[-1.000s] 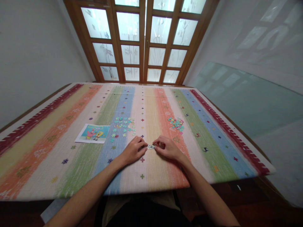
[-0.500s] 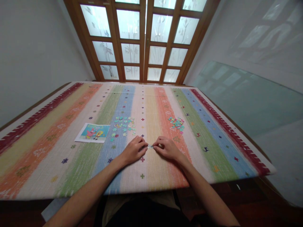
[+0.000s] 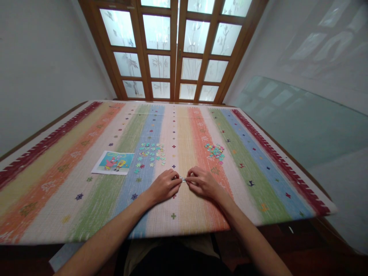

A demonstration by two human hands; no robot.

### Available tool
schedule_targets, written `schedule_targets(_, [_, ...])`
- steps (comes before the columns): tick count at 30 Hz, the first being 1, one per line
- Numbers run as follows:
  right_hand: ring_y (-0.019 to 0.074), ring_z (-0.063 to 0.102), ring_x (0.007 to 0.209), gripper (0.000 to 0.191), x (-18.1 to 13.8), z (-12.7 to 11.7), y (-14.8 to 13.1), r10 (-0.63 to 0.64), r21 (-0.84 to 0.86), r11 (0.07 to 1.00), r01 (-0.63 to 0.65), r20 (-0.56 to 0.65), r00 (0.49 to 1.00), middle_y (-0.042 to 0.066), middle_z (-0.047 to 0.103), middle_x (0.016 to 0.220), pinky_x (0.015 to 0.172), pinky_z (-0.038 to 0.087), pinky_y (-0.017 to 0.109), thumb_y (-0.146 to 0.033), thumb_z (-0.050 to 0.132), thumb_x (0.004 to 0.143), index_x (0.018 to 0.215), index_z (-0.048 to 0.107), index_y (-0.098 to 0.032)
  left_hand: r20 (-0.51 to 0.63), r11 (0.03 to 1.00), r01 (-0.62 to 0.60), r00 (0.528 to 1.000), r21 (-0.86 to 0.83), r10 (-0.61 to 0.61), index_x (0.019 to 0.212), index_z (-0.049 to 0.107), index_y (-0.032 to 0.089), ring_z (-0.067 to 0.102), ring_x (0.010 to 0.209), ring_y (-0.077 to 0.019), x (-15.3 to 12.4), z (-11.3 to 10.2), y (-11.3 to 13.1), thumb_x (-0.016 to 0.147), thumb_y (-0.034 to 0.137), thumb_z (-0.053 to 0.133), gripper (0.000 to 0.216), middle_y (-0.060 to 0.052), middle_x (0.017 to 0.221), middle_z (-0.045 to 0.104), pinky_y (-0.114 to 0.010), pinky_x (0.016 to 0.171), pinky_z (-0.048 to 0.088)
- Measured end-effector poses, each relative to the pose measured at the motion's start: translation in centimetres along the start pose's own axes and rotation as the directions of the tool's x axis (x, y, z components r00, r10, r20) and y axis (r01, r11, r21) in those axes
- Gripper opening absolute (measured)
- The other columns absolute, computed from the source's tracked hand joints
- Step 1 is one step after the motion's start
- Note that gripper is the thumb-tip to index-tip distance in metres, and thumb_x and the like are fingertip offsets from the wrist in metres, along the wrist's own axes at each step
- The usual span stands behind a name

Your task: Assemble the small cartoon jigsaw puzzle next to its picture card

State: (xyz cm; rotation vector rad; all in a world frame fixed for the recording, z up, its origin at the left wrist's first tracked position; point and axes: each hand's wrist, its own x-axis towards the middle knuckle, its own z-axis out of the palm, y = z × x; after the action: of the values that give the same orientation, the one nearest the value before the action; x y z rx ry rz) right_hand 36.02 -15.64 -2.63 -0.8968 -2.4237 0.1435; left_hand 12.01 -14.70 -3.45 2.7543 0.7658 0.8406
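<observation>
Both forearms are extended from the near edge over a striped tablecloth [image 3: 189, 218], angled inward so that the hands are brought almost together at the middle. The left hand [image 3: 166, 186] is laid low, knuckles up, wrist close to the cloth, with its thumb and fingertips pinched at the left end of a small puzzle strip [image 3: 184, 180]. The right hand [image 3: 202, 181] is held in mirror fashion, its fingers curled and its thumb and index fingertip closed on the strip's right end. Only a short stretch of the strip is left visible between the fingertips; its print is too small to be made out.

Farther off to the left, a picture sheet [image 3: 113, 163] with cartoon figures is laid flat. Beyond the left hand, loose puzzle pieces [image 3: 153, 149] are spread out, and beyond the right hand a denser pile of pieces [image 3: 215, 151] is heaped. Past the table, wooden doors [image 3: 174, 76] with frosted panes are seen.
</observation>
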Motion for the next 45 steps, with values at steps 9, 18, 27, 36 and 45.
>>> schedule_targets(9, [0.0186, 0.067, 0.081, 0.016, -0.1, 0.7, 0.3, 0.048, 0.133, 0.990, -0.039, -0.062, 0.997, 0.007, 0.072, 0.092, 0.072, 0.053, 0.029, -0.012, 0.059, 0.091, 0.090, 0.073, -0.020, -0.049, 0.970, 0.113, 0.991, -0.214, -0.126, 0.113, 0.069, 0.018, 0.063, 0.096, -0.0220, 0.1, 0.3, 0.1, 0.099, 0.019, 0.056, 0.020, -0.009, 0.100, 0.069, -0.037, 0.086, 0.054])
schedule_targets(18, [0.0176, 0.061, 0.074, 0.010, 0.2, 0.2, -0.1, 0.115, 0.180, 0.978, -0.107, -0.033, 0.993, 0.005, 0.068, 0.083, 0.071, 0.049, 0.030, -0.015, 0.058, 0.089, 0.095, 0.064, -0.019, -0.145, 0.945, 0.305, 0.936, -0.115, -0.320, 0.114, 0.067, 0.020, 0.065, 0.102, -0.0235, 0.1, -3.2, -4.8, 0.097, 0.026, 0.058, 0.020, -0.008, 0.106, 0.071, -0.043, 0.096, 0.052])
schedule_targets(27, [0.0168, 0.058, 0.070, 0.019, 0.1, 0.1, -0.4, 0.179, 0.196, 0.965, -0.172, -0.014, 0.984, 0.003, 0.066, 0.081, 0.069, 0.047, 0.029, -0.013, 0.058, 0.083, 0.100, 0.063, -0.020, -0.126, 0.741, 0.650, 0.760, 0.170, -0.637, 0.105, 0.073, 0.017, 0.062, 0.110, -0.0321, -2.9, -8.7, -12.0, 0.086, 0.033, 0.056, 0.030, -0.014, 0.108, 0.070, -0.047, 0.103, 0.048])
schedule_targets(36, [0.0163, 0.058, 0.070, 0.018, 0.1, -0.1, -0.4, 0.182, 0.232, 0.957, -0.172, -0.022, 0.983, 0.004, 0.066, 0.082, 0.068, 0.047, 0.029, -0.013, 0.060, 0.084, 0.100, 0.064, -0.019, -0.092, 0.693, 0.688, 0.721, 0.216, -0.687, 0.091, 0.075, 0.017, 0.065, 0.105, -0.0330, -3.1, -8.8, -13.5, 0.083, 0.038, 0.053, 0.031, -0.015, 0.102, 0.071, -0.046, 0.100, 0.049])
schedule_targets(45, [0.0164, 0.058, 0.070, 0.018, 0.1, -0.1, -0.3, 0.169, 0.215, 0.964, -0.160, -0.025, 0.985, 0.003, 0.065, 0.081, 0.068, 0.047, 0.029, -0.014, 0.059, 0.083, 0.100, 0.064, -0.019, -0.077, 0.683, 0.716, 0.696, 0.145, -0.714, 0.083, 0.071, 0.019, 0.067, 0.087, -0.0274, -2.5, -9.6, -13.0, 0.081, 0.036, 0.057, 0.022, -0.009, 0.088, 0.075, -0.040, 0.088, 0.053])
